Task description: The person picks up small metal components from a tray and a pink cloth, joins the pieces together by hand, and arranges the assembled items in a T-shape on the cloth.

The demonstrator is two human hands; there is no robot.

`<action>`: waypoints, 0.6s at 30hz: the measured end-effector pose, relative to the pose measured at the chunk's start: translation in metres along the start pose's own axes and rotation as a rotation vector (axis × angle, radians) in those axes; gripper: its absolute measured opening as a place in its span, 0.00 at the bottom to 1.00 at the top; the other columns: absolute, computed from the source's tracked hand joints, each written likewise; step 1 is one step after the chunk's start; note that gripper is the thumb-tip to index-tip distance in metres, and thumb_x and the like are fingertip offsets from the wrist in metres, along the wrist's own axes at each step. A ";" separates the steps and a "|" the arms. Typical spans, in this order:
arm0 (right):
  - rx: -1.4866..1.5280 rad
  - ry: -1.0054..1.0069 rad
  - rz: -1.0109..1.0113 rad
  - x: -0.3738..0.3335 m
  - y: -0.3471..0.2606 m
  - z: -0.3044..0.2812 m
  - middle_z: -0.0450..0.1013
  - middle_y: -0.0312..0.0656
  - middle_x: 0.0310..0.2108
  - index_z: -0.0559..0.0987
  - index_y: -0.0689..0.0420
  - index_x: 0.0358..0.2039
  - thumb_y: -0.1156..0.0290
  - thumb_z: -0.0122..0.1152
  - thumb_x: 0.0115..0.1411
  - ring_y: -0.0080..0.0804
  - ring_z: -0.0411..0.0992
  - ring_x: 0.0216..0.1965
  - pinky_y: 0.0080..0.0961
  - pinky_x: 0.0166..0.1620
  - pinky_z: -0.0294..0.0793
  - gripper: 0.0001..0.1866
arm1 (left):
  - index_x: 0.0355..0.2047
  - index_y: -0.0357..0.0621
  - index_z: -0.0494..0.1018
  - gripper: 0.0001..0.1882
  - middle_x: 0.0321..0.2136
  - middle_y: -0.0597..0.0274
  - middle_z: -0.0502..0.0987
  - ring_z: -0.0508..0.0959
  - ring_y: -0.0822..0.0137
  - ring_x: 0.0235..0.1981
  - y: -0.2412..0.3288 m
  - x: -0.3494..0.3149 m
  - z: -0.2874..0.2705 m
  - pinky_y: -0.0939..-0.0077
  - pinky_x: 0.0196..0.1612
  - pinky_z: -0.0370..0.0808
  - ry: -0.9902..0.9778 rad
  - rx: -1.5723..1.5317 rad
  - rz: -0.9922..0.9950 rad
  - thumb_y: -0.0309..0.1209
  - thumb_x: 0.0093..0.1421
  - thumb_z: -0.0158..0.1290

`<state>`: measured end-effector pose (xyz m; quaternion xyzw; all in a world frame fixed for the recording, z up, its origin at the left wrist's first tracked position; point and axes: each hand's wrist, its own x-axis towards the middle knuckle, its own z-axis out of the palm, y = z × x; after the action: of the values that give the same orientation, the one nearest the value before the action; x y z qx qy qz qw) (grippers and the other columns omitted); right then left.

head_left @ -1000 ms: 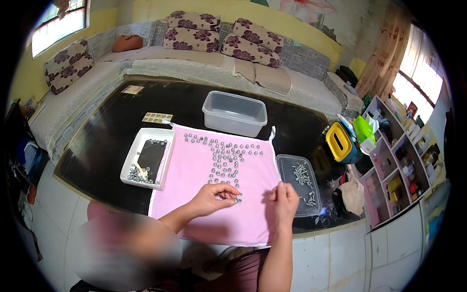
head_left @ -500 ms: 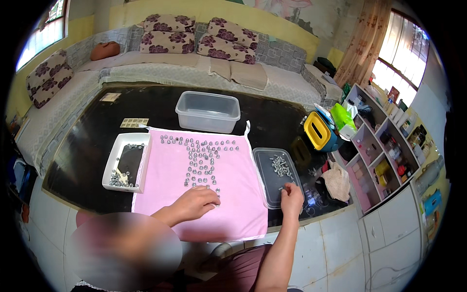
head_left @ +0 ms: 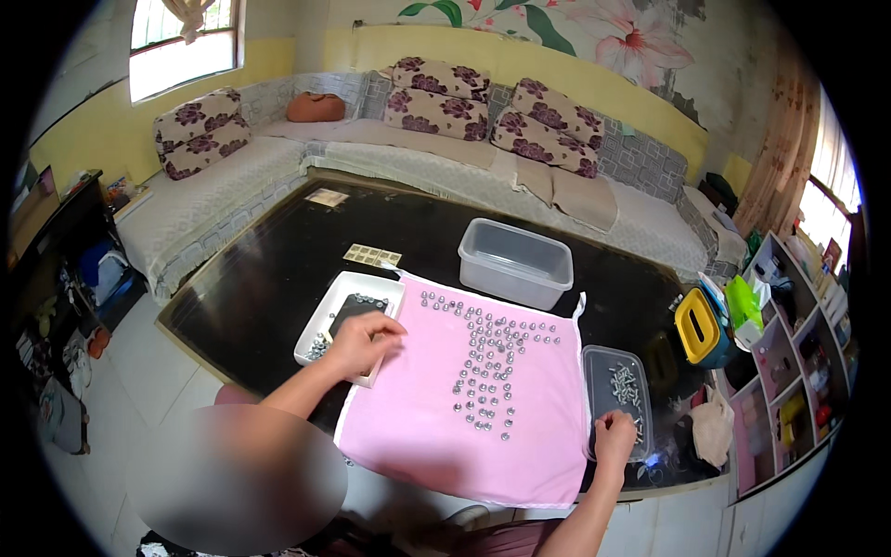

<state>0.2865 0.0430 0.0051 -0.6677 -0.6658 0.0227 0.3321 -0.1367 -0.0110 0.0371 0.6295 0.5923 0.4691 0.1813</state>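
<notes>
My left hand [head_left: 367,342] is over the right wall of a white box [head_left: 309,345], its fingers bent and slightly apart with nothing visible in them. Small silver pieces [head_left: 317,347] and a dark flat piece [head_left: 355,314] lie in the box. Beside it, a pink cloth [head_left: 418,418] bears rows of small silver dome-shaped metal pieces [head_left: 483,357]. At the right, my right hand [head_left: 615,438] is closed in a pinch above the near part of a clear plastic lid [head_left: 599,371]. Whatever its fingertips hold is hidden. Silver screw-like pieces [head_left: 626,385] are heaped on the lid.
A clear plastic tub [head_left: 516,269] stands behind the cloth on the black table [head_left: 278,246]. Left of the tub lies a gold card [head_left: 373,255]. A yellow-and-teal box [head_left: 698,327], a beige cloth item [head_left: 713,429] and a shelf unit [head_left: 768,371] are at the right.
My left hand has left the near end of the rows and moved left to the white box. The right hand stays over the lid. The whole view has swung left.
</notes>
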 end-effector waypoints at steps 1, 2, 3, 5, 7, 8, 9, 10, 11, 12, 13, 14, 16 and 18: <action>0.035 -0.006 -0.010 0.000 -0.002 0.002 0.67 0.48 0.23 0.72 0.62 0.20 0.81 0.55 0.42 0.45 0.67 0.28 0.34 0.33 0.67 0.03 | 0.30 0.39 0.74 0.07 0.26 0.62 0.75 0.74 0.73 0.28 -0.008 0.006 -0.008 0.81 0.34 0.71 0.030 0.008 -0.067 0.24 0.48 0.55; 0.032 -0.006 -0.028 0.000 -0.001 0.004 0.67 0.48 0.23 0.72 0.62 0.20 0.82 0.55 0.41 0.45 0.68 0.27 0.34 0.33 0.67 0.03 | 0.31 0.39 0.74 0.07 0.26 0.63 0.76 0.74 0.75 0.28 -0.018 0.012 -0.015 0.82 0.34 0.71 0.058 0.015 -0.132 0.24 0.48 0.55; 0.029 -0.005 -0.048 0.000 0.002 0.005 0.67 0.49 0.23 0.73 0.62 0.20 0.82 0.56 0.40 0.44 0.68 0.26 0.34 0.32 0.67 0.04 | 0.31 0.38 0.74 0.08 0.26 0.63 0.76 0.74 0.76 0.27 -0.035 0.019 -0.021 0.83 0.33 0.71 0.049 -0.036 -0.193 0.24 0.49 0.54; 0.016 -0.009 -0.061 0.000 0.002 0.003 0.68 0.49 0.22 0.73 0.63 0.20 0.83 0.55 0.38 0.43 0.68 0.26 0.33 0.32 0.67 0.05 | 0.31 0.39 0.74 0.09 0.25 0.62 0.75 0.74 0.73 0.26 -0.054 0.033 -0.029 0.81 0.33 0.72 0.039 0.149 -0.149 0.24 0.46 0.56; -0.005 -0.047 -0.021 0.000 -0.002 -0.001 0.67 0.49 0.23 0.73 0.63 0.20 0.83 0.53 0.38 0.44 0.68 0.27 0.34 0.33 0.67 0.05 | 0.31 0.39 0.74 0.11 0.24 0.60 0.75 0.75 0.69 0.27 -0.069 0.046 -0.029 0.78 0.33 0.72 0.033 0.261 -0.119 0.26 0.44 0.57; -0.013 -0.066 -0.003 0.000 -0.004 -0.002 0.67 0.49 0.23 0.73 0.63 0.20 0.83 0.52 0.38 0.45 0.67 0.27 0.34 0.34 0.67 0.05 | 0.30 0.39 0.74 0.11 0.24 0.59 0.75 0.75 0.67 0.27 -0.077 0.051 -0.030 0.77 0.33 0.72 0.034 0.306 -0.110 0.26 0.44 0.57; -0.002 -0.090 0.029 0.001 -0.005 -0.003 0.67 0.49 0.22 0.73 0.63 0.20 0.83 0.52 0.38 0.45 0.67 0.27 0.34 0.34 0.67 0.05 | 0.30 0.40 0.74 0.12 0.24 0.58 0.75 0.75 0.65 0.27 -0.081 0.056 -0.029 0.75 0.34 0.72 0.034 0.350 -0.100 0.27 0.43 0.57; 0.010 -0.115 0.060 0.001 -0.005 -0.004 0.67 0.49 0.22 0.73 0.63 0.20 0.83 0.52 0.38 0.45 0.67 0.27 0.34 0.34 0.67 0.05 | 0.31 0.40 0.74 0.12 0.24 0.58 0.75 0.75 0.65 0.27 -0.085 0.059 -0.028 0.75 0.34 0.72 0.008 0.403 -0.113 0.27 0.43 0.58; 0.022 -0.140 0.091 0.002 -0.005 -0.004 0.67 0.49 0.22 0.73 0.63 0.19 0.83 0.52 0.37 0.45 0.67 0.27 0.34 0.34 0.67 0.05 | 0.31 0.40 0.74 0.13 0.24 0.58 0.75 0.75 0.65 0.27 -0.089 0.063 -0.027 0.75 0.34 0.72 -0.017 0.456 -0.127 0.28 0.43 0.58; 0.026 -0.147 0.094 0.002 -0.003 -0.004 0.67 0.49 0.22 0.73 0.63 0.19 0.83 0.52 0.37 0.45 0.67 0.27 0.34 0.33 0.67 0.05 | 0.31 0.41 0.74 0.13 0.24 0.58 0.75 0.74 0.65 0.27 -0.091 0.067 -0.024 0.75 0.34 0.71 -0.046 0.508 -0.139 0.28 0.43 0.58; 0.031 -0.154 0.098 0.002 -0.002 -0.005 0.67 0.49 0.22 0.73 0.63 0.20 0.83 0.52 0.37 0.45 0.68 0.27 0.34 0.33 0.67 0.05 | 0.30 0.42 0.74 0.12 0.24 0.58 0.75 0.75 0.64 0.27 -0.092 0.070 -0.023 0.74 0.34 0.71 -0.082 0.541 -0.136 0.29 0.43 0.58; 0.036 -0.160 0.101 0.002 -0.001 -0.005 0.67 0.49 0.22 0.73 0.63 0.20 0.83 0.51 0.37 0.45 0.68 0.27 0.33 0.33 0.67 0.06 | 0.29 0.42 0.74 0.11 0.24 0.58 0.75 0.75 0.63 0.27 -0.094 0.072 -0.023 0.74 0.34 0.72 -0.077 0.537 -0.154 0.29 0.43 0.58; 0.035 -0.139 0.091 0.000 0.000 -0.006 0.67 0.49 0.22 0.74 0.63 0.20 0.83 0.52 0.38 0.45 0.68 0.27 0.33 0.33 0.67 0.05 | 0.28 0.41 0.74 0.10 0.24 0.57 0.76 0.75 0.63 0.27 -0.097 0.073 -0.019 0.74 0.34 0.72 -0.080 0.525 -0.192 0.30 0.43 0.58; 0.029 -0.118 0.060 -0.001 0.004 -0.006 0.68 0.49 0.23 0.74 0.62 0.20 0.82 0.53 0.38 0.44 0.68 0.26 0.33 0.33 0.67 0.05 | 0.24 0.42 0.74 0.08 0.23 0.55 0.76 0.76 0.61 0.27 -0.095 0.076 -0.017 0.71 0.33 0.72 -0.074 0.526 -0.177 0.31 0.43 0.58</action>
<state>0.2928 0.0397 0.0074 -0.6801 -0.6635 0.0815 0.3010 -0.2160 0.0751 -0.0007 0.6174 0.7394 0.2582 0.0735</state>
